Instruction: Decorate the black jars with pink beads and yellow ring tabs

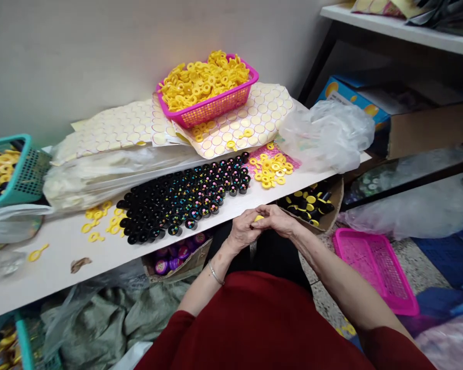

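Note:
My left hand (244,229) and my right hand (277,218) meet above my lap at the shelf's front edge. Their fingers close together round a small round yellow piece (259,218); whatever lies under it is hidden by the fingers. Just beyond, small black cups (189,192) stand in packed rows, several with coloured dots inside. Loose yellow rings with short stems (272,169) lie to the right of the rows, and more yellow rings (96,213) lie at their left end. Beside my right hand, a carton (334,205) holds black pieces with yellow tops.
A pink basket (219,108) heaped with yellow rings sits on sticker sheets (116,128). A teal basket (31,174) stands far left, a plastic bag (327,136) at right. An open pink tray (374,267) lies lower right. Below the shelf is a box of purple pieces (177,257).

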Demonstrator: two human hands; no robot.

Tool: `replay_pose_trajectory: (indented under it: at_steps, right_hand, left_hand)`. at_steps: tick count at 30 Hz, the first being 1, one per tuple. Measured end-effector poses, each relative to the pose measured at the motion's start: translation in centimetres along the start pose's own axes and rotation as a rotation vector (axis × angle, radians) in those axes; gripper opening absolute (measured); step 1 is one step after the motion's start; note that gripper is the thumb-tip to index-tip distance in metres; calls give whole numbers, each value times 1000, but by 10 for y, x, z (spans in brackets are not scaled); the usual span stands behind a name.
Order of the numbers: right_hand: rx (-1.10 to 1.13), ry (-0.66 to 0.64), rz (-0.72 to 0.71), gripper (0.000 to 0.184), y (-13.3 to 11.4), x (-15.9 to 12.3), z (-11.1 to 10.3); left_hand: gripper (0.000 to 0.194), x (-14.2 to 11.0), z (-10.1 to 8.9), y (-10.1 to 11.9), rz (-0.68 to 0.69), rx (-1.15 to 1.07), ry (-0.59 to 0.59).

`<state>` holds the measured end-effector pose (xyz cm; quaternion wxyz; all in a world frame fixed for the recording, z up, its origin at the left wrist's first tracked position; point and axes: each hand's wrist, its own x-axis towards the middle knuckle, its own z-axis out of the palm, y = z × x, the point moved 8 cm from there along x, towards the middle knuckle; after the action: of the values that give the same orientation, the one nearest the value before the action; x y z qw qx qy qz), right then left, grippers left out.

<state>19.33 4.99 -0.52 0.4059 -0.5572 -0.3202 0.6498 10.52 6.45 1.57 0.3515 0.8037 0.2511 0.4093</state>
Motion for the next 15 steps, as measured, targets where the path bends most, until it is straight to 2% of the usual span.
replay_pose_trajectory:
  at_steps: [4, 6, 7, 9, 13, 15]
  right_hand:
    - [35, 107, -26, 31, 7, -6, -8]
    - [39, 158, -69, 34, 8, -9, -21]
    - [38, 207, -85, 37, 10, -11, -33]
    - [10, 379, -124, 44, 14, -13, -71]
    - [-246, 843, -247, 55, 20, -23, -157]
    - [-399, 907, -254, 58, 27, -23, -178]
  left_hand:
    - [26, -3, 9, 6, 35, 5, -16]
    - [32, 0, 11, 8, 63, -24, -33]
    - [36, 2, 12, 7, 61, -33, -40]
    - [42, 9, 8, -3, 3, -10, -2]
    - [37, 21, -11, -38, -251, 226, 221]
    - [31, 26, -12, -52, -350, 333, 255]
